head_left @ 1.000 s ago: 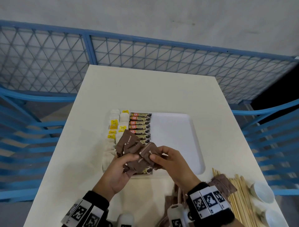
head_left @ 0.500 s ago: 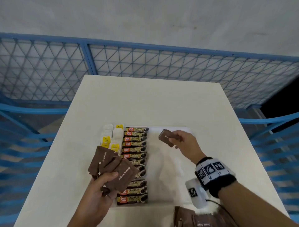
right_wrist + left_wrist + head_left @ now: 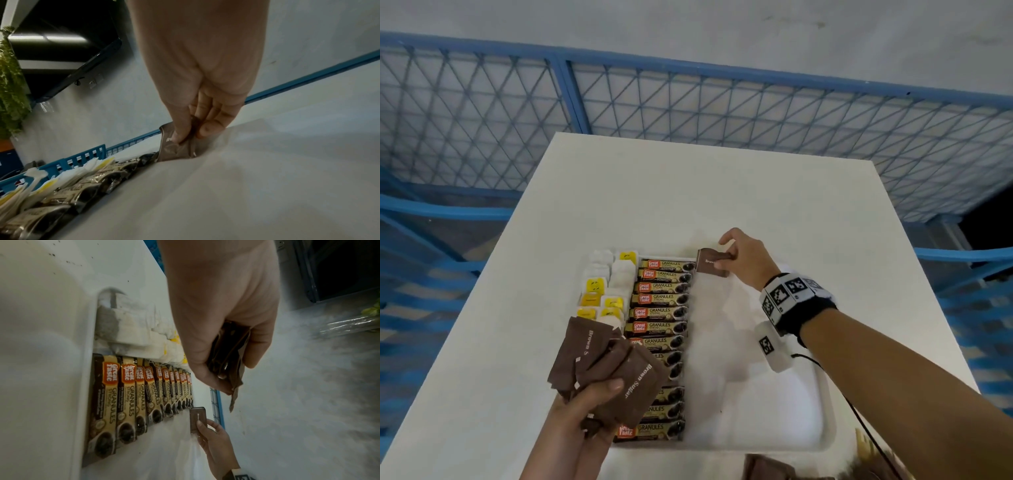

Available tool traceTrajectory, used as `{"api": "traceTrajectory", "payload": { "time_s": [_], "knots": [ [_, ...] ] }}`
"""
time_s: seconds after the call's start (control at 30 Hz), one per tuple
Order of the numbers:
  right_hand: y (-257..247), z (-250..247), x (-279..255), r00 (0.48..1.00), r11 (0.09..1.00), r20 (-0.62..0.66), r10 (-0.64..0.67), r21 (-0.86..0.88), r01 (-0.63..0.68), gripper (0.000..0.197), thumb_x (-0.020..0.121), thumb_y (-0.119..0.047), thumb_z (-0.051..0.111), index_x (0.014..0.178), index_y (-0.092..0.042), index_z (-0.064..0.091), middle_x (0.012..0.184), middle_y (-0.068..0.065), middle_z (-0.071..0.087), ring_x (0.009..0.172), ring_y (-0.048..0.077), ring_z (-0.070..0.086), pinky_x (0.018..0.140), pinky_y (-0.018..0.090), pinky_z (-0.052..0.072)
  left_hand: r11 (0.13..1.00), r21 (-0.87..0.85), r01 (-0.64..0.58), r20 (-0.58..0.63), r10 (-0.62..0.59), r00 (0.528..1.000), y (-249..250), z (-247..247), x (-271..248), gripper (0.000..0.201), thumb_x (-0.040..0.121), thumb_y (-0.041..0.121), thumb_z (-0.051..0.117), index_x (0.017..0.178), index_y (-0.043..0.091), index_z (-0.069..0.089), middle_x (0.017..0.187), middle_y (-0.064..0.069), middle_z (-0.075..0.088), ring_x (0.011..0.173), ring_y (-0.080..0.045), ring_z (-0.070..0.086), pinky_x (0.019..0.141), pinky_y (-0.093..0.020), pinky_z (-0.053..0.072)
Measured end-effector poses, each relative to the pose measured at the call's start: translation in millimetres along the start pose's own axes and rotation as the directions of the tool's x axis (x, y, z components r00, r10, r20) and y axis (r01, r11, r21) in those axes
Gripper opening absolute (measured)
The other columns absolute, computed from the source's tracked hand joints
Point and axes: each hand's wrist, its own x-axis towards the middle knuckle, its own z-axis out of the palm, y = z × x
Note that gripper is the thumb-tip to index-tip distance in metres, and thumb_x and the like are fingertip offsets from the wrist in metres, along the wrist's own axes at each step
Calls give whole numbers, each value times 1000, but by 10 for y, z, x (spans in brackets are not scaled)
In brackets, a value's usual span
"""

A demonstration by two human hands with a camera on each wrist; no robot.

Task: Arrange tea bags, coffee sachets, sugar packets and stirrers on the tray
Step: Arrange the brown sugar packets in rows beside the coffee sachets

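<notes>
A white tray (image 3: 822, 404) lies on the table. Tea bags (image 3: 606, 284) fill its left edge, with a column of coffee sachets (image 3: 661, 325) beside them. My right hand (image 3: 743, 257) pinches one brown sugar packet (image 3: 710, 263) at the tray's far end, just right of the top coffee sachet; in the right wrist view the packet (image 3: 176, 146) touches the tray surface. My left hand (image 3: 585, 414) grips a fan of several brown sugar packets (image 3: 606, 366) above the tray's near left corner. The wooden stirrers (image 3: 866, 452) lie at the bottom right, off the tray.
More brown packets (image 3: 767, 467) lie on the table below the tray's near edge. A blue mesh railing (image 3: 688, 102) surrounds the white table (image 3: 688, 192).
My right hand took one sugar packet from the bunch, carried it to the tray's far end and lowered it. My left hand with the remaining packets drew back toward the near left.
</notes>
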Motion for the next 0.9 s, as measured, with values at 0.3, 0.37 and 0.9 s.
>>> {"api": "traceTrajectory", "payload": {
  "time_s": [0.3, 0.37, 0.9],
  "knots": [
    [-45, 103, 106, 999, 998, -38, -36, -45, 34, 45, 76, -4, 71, 113, -7, 46, 86, 10, 54, 78, 20, 52, 66, 17, 44, 999, -52, 5, -22, -6, 1000, -54, 20, -23, 43, 76, -13, 43, 81, 15, 75, 74, -1, 73, 65, -12, 71, 45, -22, 52],
    [-30, 120, 112, 999, 997, -41, -34, -73, 31, 45, 76, -7, 72, 113, -8, 46, 88, 9, 53, 80, 20, 51, 72, 25, 41, 999, -53, 9, -18, -10, 1000, -61, 1, -26, 41, 76, -13, 44, 92, 14, 70, 74, -1, 73, 64, -12, 71, 45, -22, 52],
    [-534, 22, -605, 997, 990, 15, -75, 119, 72, 22, 94, -33, 50, 92, -13, 60, 74, -8, 59, 64, 3, 54, 57, 7, 39, 1000, -1, -9, 69, 9, 998, -80, 60, 46, 32, 62, 2, 59, 84, 19, 76, 85, -1, 74, 75, -10, 71, 57, -22, 56]
  ]
}}
